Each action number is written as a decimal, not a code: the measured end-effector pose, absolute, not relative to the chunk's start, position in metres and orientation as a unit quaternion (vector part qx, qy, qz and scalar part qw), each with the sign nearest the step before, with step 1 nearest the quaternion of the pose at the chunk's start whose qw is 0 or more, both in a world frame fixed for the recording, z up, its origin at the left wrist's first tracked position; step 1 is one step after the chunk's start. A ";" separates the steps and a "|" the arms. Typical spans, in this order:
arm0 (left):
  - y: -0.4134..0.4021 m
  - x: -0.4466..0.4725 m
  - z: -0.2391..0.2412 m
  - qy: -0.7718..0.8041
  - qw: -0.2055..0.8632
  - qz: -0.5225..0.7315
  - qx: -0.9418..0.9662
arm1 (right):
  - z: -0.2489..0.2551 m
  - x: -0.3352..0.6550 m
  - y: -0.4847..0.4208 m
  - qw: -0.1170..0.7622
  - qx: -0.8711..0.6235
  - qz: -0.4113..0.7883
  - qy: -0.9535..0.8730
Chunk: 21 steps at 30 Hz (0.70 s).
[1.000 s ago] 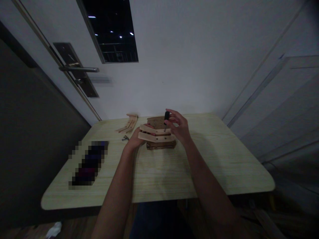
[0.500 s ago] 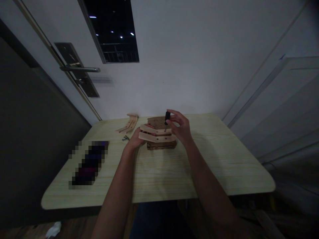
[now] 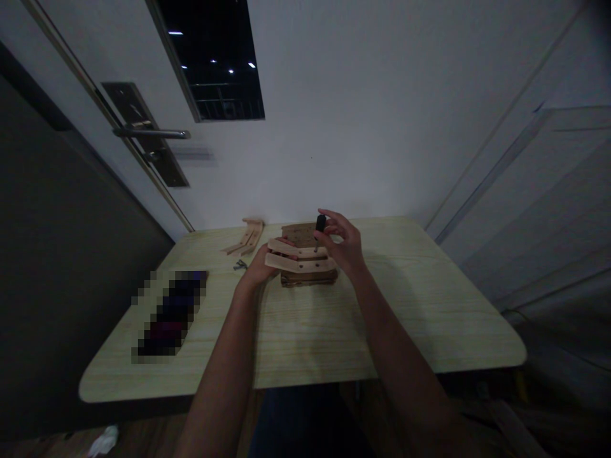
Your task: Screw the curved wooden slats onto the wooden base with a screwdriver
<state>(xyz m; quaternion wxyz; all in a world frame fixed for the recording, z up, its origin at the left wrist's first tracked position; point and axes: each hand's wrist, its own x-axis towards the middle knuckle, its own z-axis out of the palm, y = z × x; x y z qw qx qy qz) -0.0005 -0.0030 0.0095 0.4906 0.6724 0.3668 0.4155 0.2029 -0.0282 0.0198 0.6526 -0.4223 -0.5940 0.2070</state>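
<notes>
Our right hand (image 3: 344, 247) pinches a screwdriver (image 3: 321, 223), tip at two o'clock on a wooden frame (image 3: 289, 263); our left hand (image 3: 260, 267) clasps its nine-o'clock end over a brown block (image 3: 308, 278). If our left grip slackens, the frame could twist and the tip slip. Screws (image 3: 240, 264) lie at nine o'clock.

My one view looks from the head, near and above the table (image 3: 305, 356), facing forward and down toward the far door (image 3: 334, 140)
</notes>
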 end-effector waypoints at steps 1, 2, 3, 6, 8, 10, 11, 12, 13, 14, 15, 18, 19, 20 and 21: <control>-0.003 0.000 0.009 0.364 0.493 0.417 0.671 | 0.020 0.203 -0.028 0.654 -0.421 0.206 -0.594; -0.003 0.000 0.009 0.362 0.494 0.421 0.669 | 0.020 0.203 -0.028 0.655 -0.420 0.205 -0.593; -0.003 0.000 0.009 0.360 0.496 0.423 0.667 | 0.020 0.203 -0.028 0.656 -0.421 0.204 -0.593; -0.001 0.000 0.007 0.358 0.501 0.424 0.664 | 0.020 0.203 -0.028 0.654 -0.424 0.204 -0.592; 0.000 0.000 0.006 0.354 0.504 0.422 0.666 | 0.019 0.203 -0.028 0.656 -0.418 0.203 -0.594; 0.000 0.000 0.006 0.347 0.507 0.424 0.665 | 0.019 0.203 -0.028 0.659 -0.408 0.201 -0.599; 0.000 -0.001 0.005 0.345 0.510 0.426 0.663 | 0.019 0.203 -0.028 0.661 -0.402 0.201 -0.601; 0.000 -0.001 0.005 0.344 0.511 0.428 0.661 | 0.019 0.203 -0.029 0.663 -0.397 0.203 -0.602; 0.001 -0.001 0.005 0.344 0.513 0.431 0.659 | 0.019 0.203 -0.029 0.664 -0.391 0.206 -0.603; 0.001 -0.001 0.004 0.344 0.513 0.432 0.657 | 0.019 0.203 -0.029 0.666 -0.386 0.210 -0.603; 0.002 -0.002 0.003 0.344 0.514 0.433 0.655 | 0.019 0.203 -0.029 0.667 -0.381 0.214 -0.604; 0.005 -0.001 0.000 0.351 0.508 0.428 0.660 | 0.019 0.203 -0.028 0.665 -0.377 0.220 -0.606; 0.006 -0.001 -0.002 0.354 0.503 0.427 0.663 | 0.018 0.203 -0.028 0.664 -0.380 0.219 -0.605; 0.007 -0.001 -0.003 0.355 0.498 0.428 0.665 | 0.018 0.203 -0.028 0.665 -0.385 0.219 -0.602; 0.008 -0.001 -0.004 0.354 0.496 0.431 0.666 | 0.018 0.202 -0.028 0.665 -0.390 0.218 -0.598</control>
